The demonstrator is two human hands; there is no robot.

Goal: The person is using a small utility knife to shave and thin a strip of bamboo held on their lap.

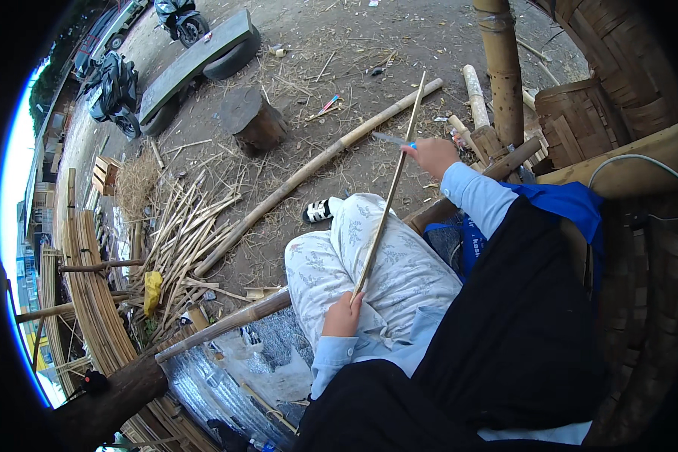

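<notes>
A seated person works outdoors with a bamboo strip [380, 232] and a knife [390, 138]. The strip runs obliquely from the lower centre of the frame, over the lap [422, 275], to the upper centre, where its far tip overlaps the view of a long pole [309, 172] on the ground. The left hand [343, 315], at lower centre, has its fingers clamped on the near end of the strip. The right hand [433, 157], right of the upper centre, has its fingers closed around the handle of the knife; the blade crosses the strip and points left. Whether the edge bites, or whether the right thumb also presses the strip, cannot be told at this scale. A stump [256, 124] stands at upper left of centre, and a heap of split bamboo [188, 230] lies at left.

The step in hand appears to be paring the strip. It is probably best done with the left grip firm, so that the strip neither rolls nor springs, and with the blade laid at a shallow angle along the grain. Short, even strokes directed away from the lap and the left hand would be safer; a steep edge could dig in or split the bamboo. The right thumb should keep clear of the edge.
</notes>
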